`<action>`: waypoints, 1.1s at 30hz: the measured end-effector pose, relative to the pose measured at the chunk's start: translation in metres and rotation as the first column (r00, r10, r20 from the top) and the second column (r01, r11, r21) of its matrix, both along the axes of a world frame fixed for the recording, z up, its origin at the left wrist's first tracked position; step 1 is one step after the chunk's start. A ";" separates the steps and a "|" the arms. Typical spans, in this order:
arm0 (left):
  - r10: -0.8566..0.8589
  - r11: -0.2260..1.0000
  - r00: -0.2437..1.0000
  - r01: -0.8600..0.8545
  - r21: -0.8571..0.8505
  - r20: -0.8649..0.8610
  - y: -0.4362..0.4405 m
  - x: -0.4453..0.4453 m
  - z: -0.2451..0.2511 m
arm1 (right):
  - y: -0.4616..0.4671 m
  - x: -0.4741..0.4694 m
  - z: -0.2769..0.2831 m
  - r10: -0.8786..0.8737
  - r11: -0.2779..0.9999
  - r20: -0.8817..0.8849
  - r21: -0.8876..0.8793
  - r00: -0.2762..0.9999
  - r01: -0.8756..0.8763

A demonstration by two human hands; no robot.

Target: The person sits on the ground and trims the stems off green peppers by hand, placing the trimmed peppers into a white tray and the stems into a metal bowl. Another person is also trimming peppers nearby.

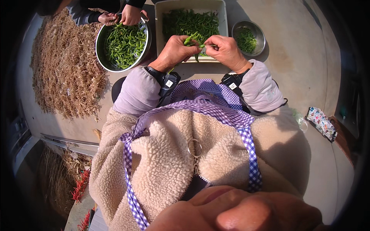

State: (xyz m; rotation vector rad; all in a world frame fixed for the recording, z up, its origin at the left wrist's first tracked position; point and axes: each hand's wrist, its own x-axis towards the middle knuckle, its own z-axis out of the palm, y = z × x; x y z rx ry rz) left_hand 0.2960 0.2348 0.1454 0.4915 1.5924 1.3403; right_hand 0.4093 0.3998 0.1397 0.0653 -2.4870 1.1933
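Note:
Over the near side of a white plastic bin (158, 31), my left hand (173, 52) holds a small bunch of green chili peppers (191, 39). My right hand (227, 49) is close beside it, thumb and fingertip pinched at the end of one pepper (202, 46). More green peppers (189, 24) lie in the bin below. To its right, a steel bowl (262, 34) holds thin green pieces that look like stems (246, 42). On the left stands a round metal basin (149, 40) with many green peppers (124, 46) in it.
Another person's hands (131, 15) work over the basin's far rim. A wide spread of dried plant stalks (68, 63) covers the floor at left. Red chili peppers (81, 184) lie at lower left. A patterned cloth item (321, 123) is at the right on the concrete floor (289, 78).

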 end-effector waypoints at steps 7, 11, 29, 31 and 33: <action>-0.072 0.997 0.997 0.073 0.003 -0.031 0.001 -0.002 -0.001 | 0.001 0.006 0.002 0.077 0.903 0.365 -0.420 0.928 0.090; -0.111 0.993 0.994 0.111 0.025 -0.012 0.000 -0.005 -0.003 | 0.007 0.008 0.004 0.258 0.715 0.436 -0.686 0.862 0.132; 0.037 0.983 0.926 -0.101 0.152 0.375 0.005 -0.008 -0.028 | 0.017 0.000 -0.021 0.294 0.191 0.261 -0.959 0.919 0.211; 0.081 0.954 0.857 -0.216 0.210 0.510 0.006 -0.009 -0.035 | 0.018 0.000 -0.023 0.208 0.217 0.275 -0.949 0.939 0.229; 0.292 0.896 0.739 -0.433 0.096 0.607 0.006 -0.016 -0.038 | 0.018 0.001 -0.021 0.157 0.244 0.272 -0.942 0.950 0.229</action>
